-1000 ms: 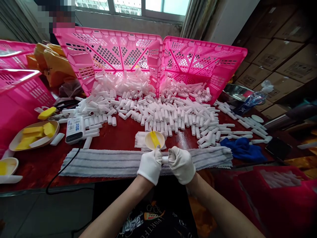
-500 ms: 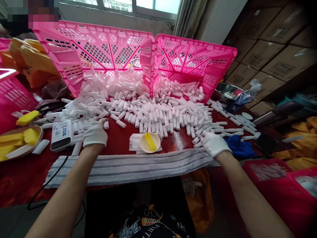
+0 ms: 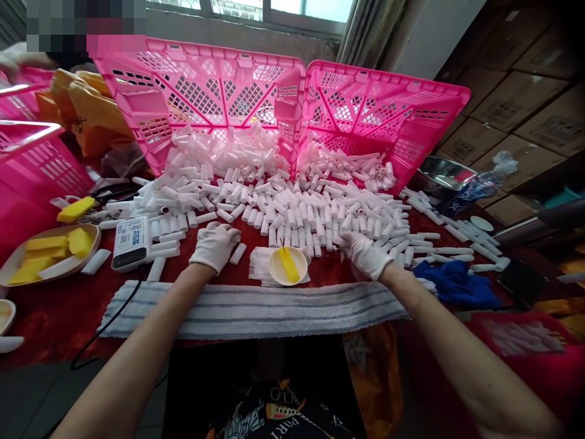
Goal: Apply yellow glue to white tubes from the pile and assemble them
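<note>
Short white plastic tubes point(image 3: 297, 207) showed against a dark red tabletop point(image 3: 59, 305) and bright pink lattice-walled plastic crates point(image 3: 219, 91). White gloves covered the left hand point(image 3: 214, 244) and right hand point(image 3: 368, 253). The long cloth towel point(image 3: 256, 308) was white with grey stripes.

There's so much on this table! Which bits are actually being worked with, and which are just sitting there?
In use: left hand and right hand among the white tubes; likely the small dish, striped towel.
Lying about: blue cloth, water bottle, yellow sponges, labelled white device.
</note>
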### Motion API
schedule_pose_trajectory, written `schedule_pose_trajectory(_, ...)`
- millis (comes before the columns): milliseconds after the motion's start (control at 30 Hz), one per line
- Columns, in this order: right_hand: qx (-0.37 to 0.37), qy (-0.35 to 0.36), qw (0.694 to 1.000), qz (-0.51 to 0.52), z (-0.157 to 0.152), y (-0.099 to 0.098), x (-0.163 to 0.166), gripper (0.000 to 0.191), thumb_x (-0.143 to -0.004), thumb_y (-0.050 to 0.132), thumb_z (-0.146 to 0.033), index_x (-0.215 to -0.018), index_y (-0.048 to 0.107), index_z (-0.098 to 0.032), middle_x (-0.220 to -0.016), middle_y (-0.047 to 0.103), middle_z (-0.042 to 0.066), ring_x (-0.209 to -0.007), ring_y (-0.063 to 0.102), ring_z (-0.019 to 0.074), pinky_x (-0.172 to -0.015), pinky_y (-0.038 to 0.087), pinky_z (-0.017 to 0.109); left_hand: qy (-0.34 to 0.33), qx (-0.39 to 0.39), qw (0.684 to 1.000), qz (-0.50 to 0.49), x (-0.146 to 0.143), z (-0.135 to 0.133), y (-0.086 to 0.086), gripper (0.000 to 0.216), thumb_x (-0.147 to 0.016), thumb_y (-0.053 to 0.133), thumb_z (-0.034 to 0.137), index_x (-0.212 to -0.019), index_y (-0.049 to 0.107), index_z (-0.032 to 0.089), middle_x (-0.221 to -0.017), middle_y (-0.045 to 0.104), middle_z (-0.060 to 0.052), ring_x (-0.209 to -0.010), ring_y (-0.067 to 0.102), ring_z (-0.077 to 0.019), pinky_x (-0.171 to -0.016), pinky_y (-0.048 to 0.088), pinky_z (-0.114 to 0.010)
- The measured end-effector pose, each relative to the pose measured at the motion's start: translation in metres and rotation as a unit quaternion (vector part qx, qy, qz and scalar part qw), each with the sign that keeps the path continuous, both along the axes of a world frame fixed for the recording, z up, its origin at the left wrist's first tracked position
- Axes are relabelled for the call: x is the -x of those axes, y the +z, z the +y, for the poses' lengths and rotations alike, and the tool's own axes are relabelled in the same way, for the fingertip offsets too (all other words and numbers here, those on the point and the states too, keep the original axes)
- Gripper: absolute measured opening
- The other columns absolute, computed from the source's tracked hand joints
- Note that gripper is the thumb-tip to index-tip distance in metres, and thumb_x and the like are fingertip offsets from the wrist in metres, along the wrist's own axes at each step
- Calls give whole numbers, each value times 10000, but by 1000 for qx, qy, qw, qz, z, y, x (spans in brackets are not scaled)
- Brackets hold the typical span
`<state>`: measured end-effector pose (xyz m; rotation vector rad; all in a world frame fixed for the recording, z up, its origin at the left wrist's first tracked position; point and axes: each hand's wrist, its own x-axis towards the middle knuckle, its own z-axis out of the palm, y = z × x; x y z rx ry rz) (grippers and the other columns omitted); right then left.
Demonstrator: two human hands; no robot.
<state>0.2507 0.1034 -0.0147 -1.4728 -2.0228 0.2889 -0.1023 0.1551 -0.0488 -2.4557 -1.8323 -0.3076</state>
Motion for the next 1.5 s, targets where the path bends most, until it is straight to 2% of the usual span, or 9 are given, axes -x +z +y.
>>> schedule_pose_trajectory(200, 170, 104, 953, 227, -26, -23, 42, 302, -830, 512, -360, -1048, 582, -164, -1014, 650, 59, -879, 612, 131, -745, 491, 229, 74, -50, 968, -233, -29, -36, 12, 384, -811, 467, 454, -1038, 622, 187, -910, 659, -76, -836, 568, -213, -779, 414, -315)
schedule_pose_trajectory(367, 273, 13, 928, 251, -5, -30, 65, 298, -763, 569, -397, -917, 568, -141, -655, 609, 0, -532, 536, 98, -488, 426, 211, 63, 70, 916, -391, -69, -80, 3, 402, -834, 415, 500, -1051, 567, 197, -892, 660, -45, -743, 603, -147, -668, 454, -241)
schedule_pose_trajectory(467, 246, -3, 946, 209, 2, -37, 69, 259, -699, 636, -394, -787, 592, -155, -700, 626, 15, -617, 564, 118, -547, 442, 220, 98, 106, 922, -359, -78, -89, -7, 419, -837, 386, 530, -1076, 548, 226, -927, 658, -46, -793, 619, -165, -690, 456, -253)
schedule_pose_trajectory(767, 159, 55, 942, 292, -25, -66, 58, 283, -757, 590, -405, -943, 626, -195, -994, 644, 47, -932, 596, 169, -860, 468, 308, 103, 142, 935, -308, -74, -78, -17, 421, -848, 377, 506, -1105, 538, 214, -1019, 658, -73, -892, 622, -204, -771, 456, -282)
schedule_pose_trajectory(867, 178, 29, 946, 271, -32, -62, 56, 273, -785, 557, -384, -972, 615, -194, -945, 660, 45, -921, 607, 171, -864, 473, 316, 94, 132, 939, -304, -75, -81, -18, 423, -849, 376, 506, -1110, 532, 211, -1051, 647, -81, -925, 616, -216, -780, 457, -289)
schedule_pose_trajectory(1000, 78, 26, 962, 260, -37, -61, 58, 183, -761, 589, -338, -873, 626, -198, -957, 651, 54, -956, 601, 180, -899, 461, 324, 92, 129, 939, -304, -76, -83, -17, 419, -849, 385, 502, -1117, 529, 214, -1072, 641, -82, -970, 605, -222, -808, 453, -295)
schedule_pose_trajectory(1200, 155, 22, 960, 231, -39, -58, 62, 286, -784, 571, -350, -1019, 614, -193, -1022, 654, 54, -963, 605, 177, -893, 474, 309, 101, 130, 935, -313, -77, -84, -17, 422, -842, 388, 523, -1102, 536, 225, -1065, 646, -75, -974, 605, -217, -815, 450, -293)
schedule_pose_trajectory(1333, 76, 20, 982, 174, -46, -64, 58, 199, -776, 582, -332, -896, 655, -191, -912, 638, 64, -842, 609, 184, -793, 501, 322, 105, 135, 934, -313, -77, -84, -16, 436, -830, 391, 548, -1083, 542, 226, -1059, 649, -76, -954, 612, -216, -803, 452, -293)
schedule_pose_trajectory(1500, 75, 37, 983, 161, -52, -68, 57, 330, -771, 595, -340, -1062, 620, -187, -988, 632, 77, -892, 602, 186, -839, 482, 323, 107, 133, 936, -307, -78, -84, -14, 432, -827, 395, 548, -1074, 545, 227, -1048, 653, -72, -947, 614, -216, -793, 452, -294)
